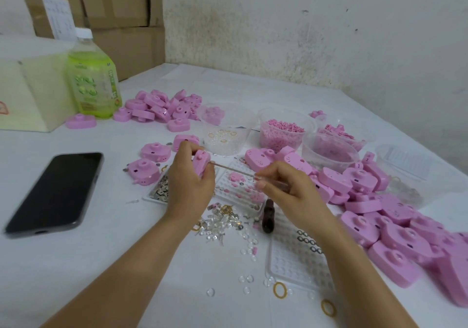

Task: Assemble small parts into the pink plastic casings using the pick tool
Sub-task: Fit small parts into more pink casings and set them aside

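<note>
A black phone (54,192) lies near a green bottle (92,79), with cardboard boxes (121,21) behind.

Your left hand (188,185) covers most of the pink casing (201,163); only one side shows. Pick tool (233,169) handle is mostly buried under your right hand (283,188) fingers (263,184). Tip-to-casing contact: too small to tell. Right-side casing pile (405,239) runs off the frame edge. Bottle (92,79) label is blurred, unreadable. Loose parts (222,220) on the desk (101,264) are too small to identify.
</note>
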